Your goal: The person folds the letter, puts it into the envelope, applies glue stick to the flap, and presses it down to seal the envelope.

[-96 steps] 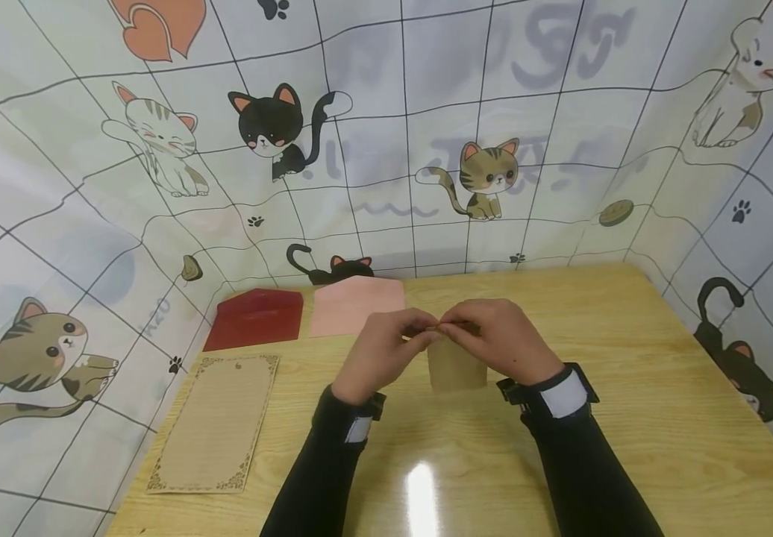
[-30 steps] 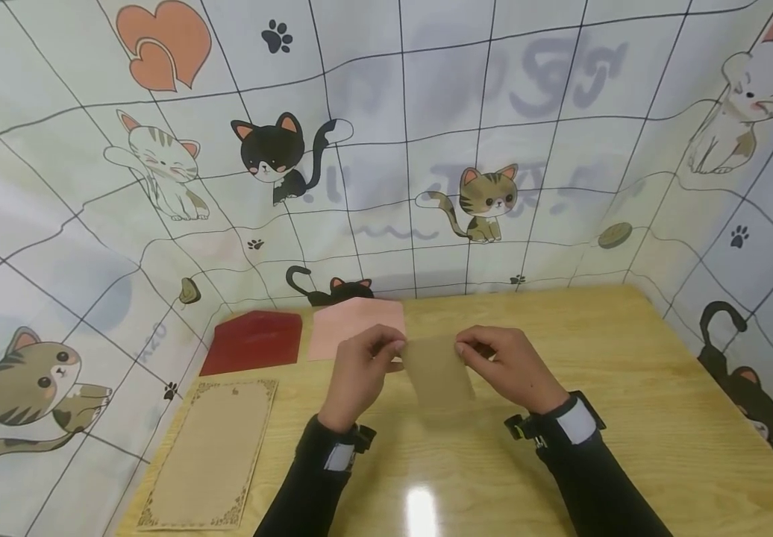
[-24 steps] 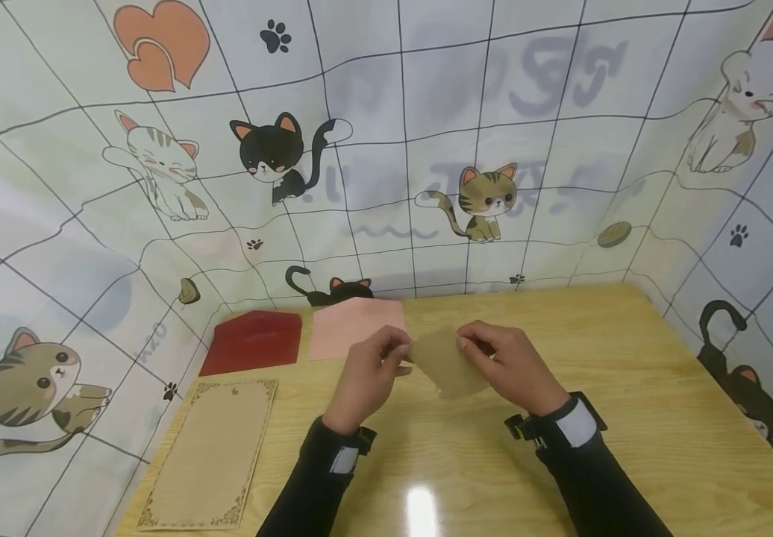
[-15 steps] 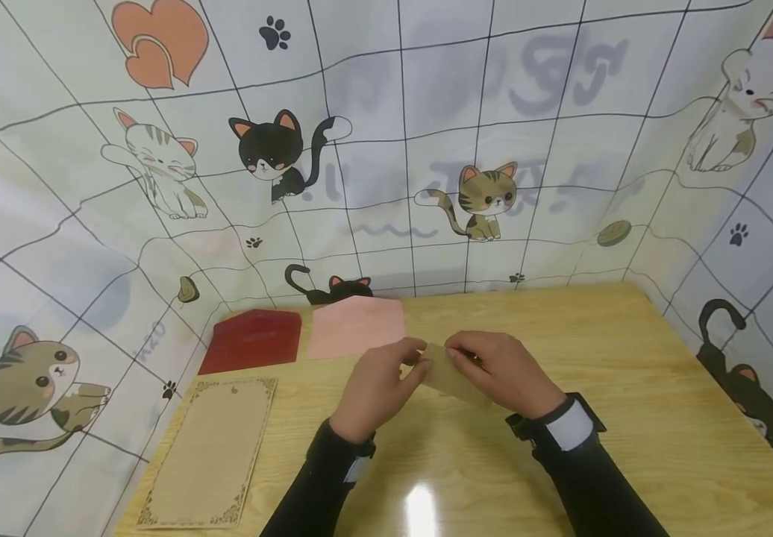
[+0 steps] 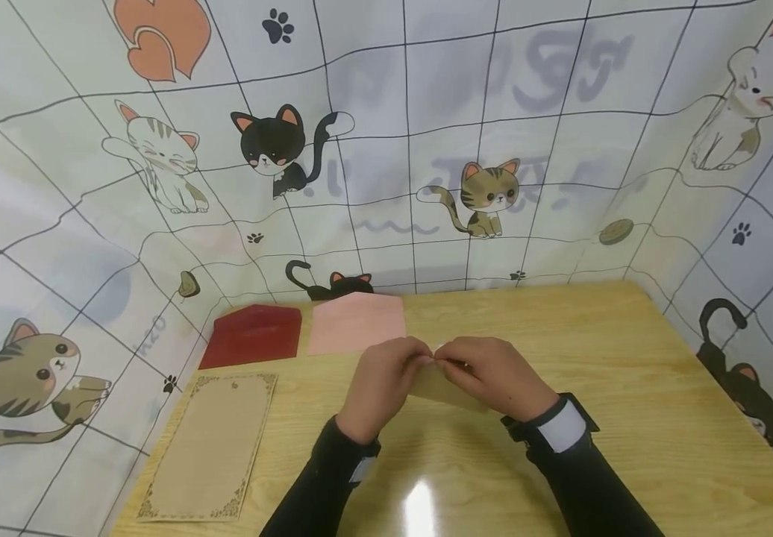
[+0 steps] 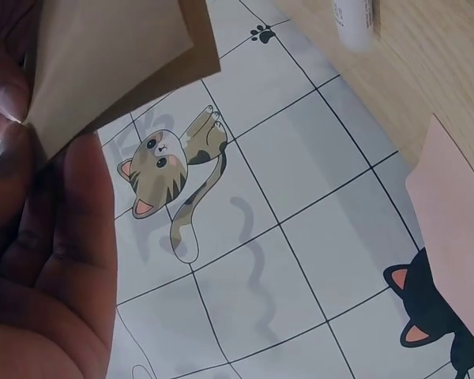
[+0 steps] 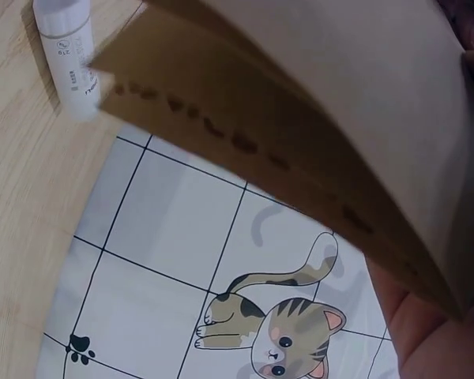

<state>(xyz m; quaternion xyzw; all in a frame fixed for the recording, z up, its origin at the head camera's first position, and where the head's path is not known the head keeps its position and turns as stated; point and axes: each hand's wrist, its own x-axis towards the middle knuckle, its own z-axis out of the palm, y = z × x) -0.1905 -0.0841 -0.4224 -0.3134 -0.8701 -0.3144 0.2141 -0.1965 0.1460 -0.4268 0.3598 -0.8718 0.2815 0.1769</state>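
Note:
A folded brown kraft paper piece [image 5: 445, 389] is held over the table between both hands. My left hand [image 5: 383, 388] pinches its edge between thumb and fingers. Fingertips nearly meeting the left ones, my right hand [image 5: 504, 377] pinches the same top edge. In the left wrist view the brown paper [image 6: 114, 59] shows two layers coming together at the left fingers. The right wrist view shows the paper [image 7: 213, 71] gaping into layers, with a row of dark wet-looking spots along an inner strip. The right fingers [image 7: 430, 339] lie behind its lower corner.
A dark red envelope [image 5: 252, 335] and a pink envelope [image 5: 356, 324] lie at the back left. In front of them is a tan letter sheet [image 5: 210, 447] with an ornate border. A small white bottle [image 7: 67, 59] stands on the table [image 5: 628, 418]. Cat-print cloth [image 5: 386, 149] walls enclose it.
A second ago the hands were apart with the paper spread between them. The paper has since been turned and tilted, and the hands have come together at its top edge.

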